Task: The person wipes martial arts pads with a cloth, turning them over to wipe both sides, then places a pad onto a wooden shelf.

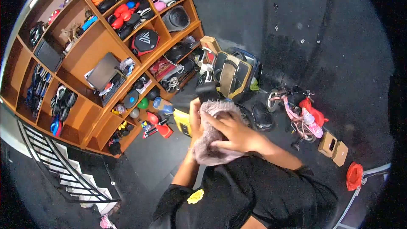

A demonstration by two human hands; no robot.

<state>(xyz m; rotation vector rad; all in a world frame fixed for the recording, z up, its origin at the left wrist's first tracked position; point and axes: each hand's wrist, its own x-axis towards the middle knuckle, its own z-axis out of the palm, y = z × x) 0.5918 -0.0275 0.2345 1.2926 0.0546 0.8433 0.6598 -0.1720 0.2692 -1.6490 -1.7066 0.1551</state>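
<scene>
A fluffy greyish-pink cloth (210, 149) is bunched up between my two hands in front of my chest. My left hand (195, 121) grips the cloth's left edge, its fingers pointing up and partly hidden behind the fabric. From the right, my right hand (235, 133) presses into the folds, thumb and fingers apart with cloth between them. A dark rounded object (207, 90) shows just beyond the cloth's top, close to my left fingertips. Whether my left hand touches it, or the cloth covers part of it, I cannot tell.
Wooden shelves (148, 65) at the left hold boxing gloves, helmets and a monitor (104, 71). Ahead on the dark floor stand a yellow object (182, 121) and a bulky case (237, 74). To the right are a pink child's bicycle (292, 112), a cardboard box (327, 145) and a stair railing (55, 161) at lower left.
</scene>
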